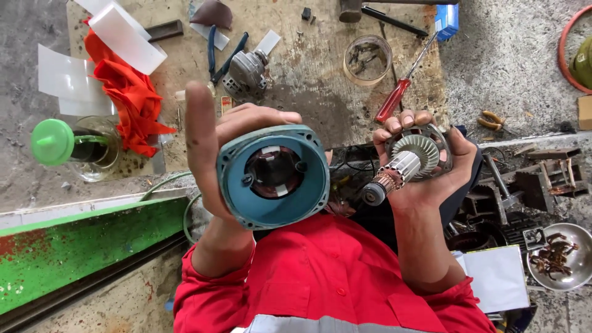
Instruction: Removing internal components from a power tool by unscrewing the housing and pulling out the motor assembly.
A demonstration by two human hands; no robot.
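Teal metal is filling the middle of the view: the left hand (213, 142) is gripping a teal motor housing (273, 176), fingers wrapped over its top and left side, its open end facing the viewer so the dark winding inside is showing. Just to the right, apart from the housing, the right hand (431, 163) is clutching an armature (404, 165) by its fan end, the shaft pointing down-left toward the housing. Both are being held up above the red-sleeved lap, near the viewer. Farther off, on the worn surface (308, 105), a grey gear head (245, 73), a red-handled screwdriver (401, 89) and an orange cloth (132, 92) are lying. A green-capped glass jar (74, 145) is standing at left.
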